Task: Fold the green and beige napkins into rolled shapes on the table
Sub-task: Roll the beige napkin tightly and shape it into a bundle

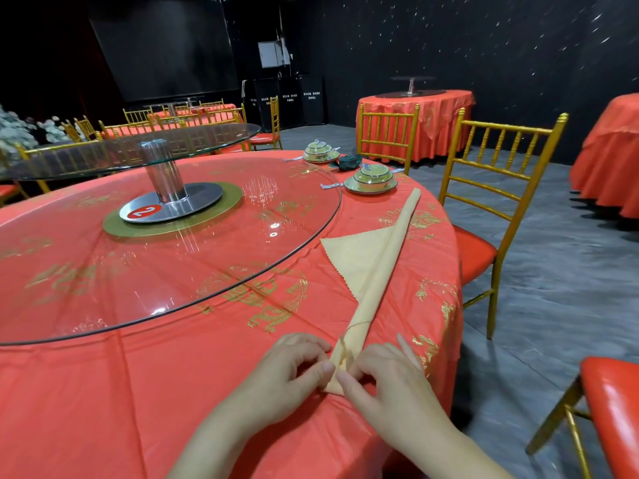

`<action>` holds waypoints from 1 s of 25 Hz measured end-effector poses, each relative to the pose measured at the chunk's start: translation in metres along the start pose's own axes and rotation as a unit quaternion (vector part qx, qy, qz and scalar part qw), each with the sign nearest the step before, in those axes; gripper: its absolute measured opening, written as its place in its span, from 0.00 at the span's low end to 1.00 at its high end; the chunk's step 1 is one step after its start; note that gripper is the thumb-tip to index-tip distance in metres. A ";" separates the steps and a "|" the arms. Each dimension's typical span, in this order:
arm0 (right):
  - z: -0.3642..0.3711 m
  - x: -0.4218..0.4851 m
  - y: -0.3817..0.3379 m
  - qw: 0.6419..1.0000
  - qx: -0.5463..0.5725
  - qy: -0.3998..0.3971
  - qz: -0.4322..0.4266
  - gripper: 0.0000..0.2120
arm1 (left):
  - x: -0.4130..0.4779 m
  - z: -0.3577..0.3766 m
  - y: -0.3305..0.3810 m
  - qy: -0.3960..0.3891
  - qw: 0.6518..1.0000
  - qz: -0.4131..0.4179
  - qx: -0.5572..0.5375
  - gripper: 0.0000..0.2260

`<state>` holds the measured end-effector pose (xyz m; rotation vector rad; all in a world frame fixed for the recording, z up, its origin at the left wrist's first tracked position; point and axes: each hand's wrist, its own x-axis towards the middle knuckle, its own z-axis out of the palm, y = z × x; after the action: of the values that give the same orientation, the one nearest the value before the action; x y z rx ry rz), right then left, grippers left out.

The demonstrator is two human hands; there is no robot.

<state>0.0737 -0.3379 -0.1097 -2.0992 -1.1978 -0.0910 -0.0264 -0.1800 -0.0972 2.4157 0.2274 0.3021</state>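
Well, the half-rolled beige cloth napkin (384, 267) is pinched near-end by left hand (294, 366) and right hand (387, 371); loosened, it could be unrolled.

Banquet hall: red-clothed round tables (415, 108), gilt chairs (498, 174).

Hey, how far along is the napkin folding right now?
Done: the green napkin sits rolled between two bowl settings. In hand: left hand and right hand pinch the near end of the beige napkin, a long roll. Left: its triangular flap lies unrolled.
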 end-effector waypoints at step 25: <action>-0.002 -0.003 0.002 0.998 -0.032 0.028 -0.047 0.13 | 0.004 0.009 0.012 0.093 0.994 -0.029 -0.041 0.08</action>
<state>0.0741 -0.3424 -0.1102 -2.0805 -1.2750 -0.2339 -0.0190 -0.1930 -0.0954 2.2959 0.3601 0.5020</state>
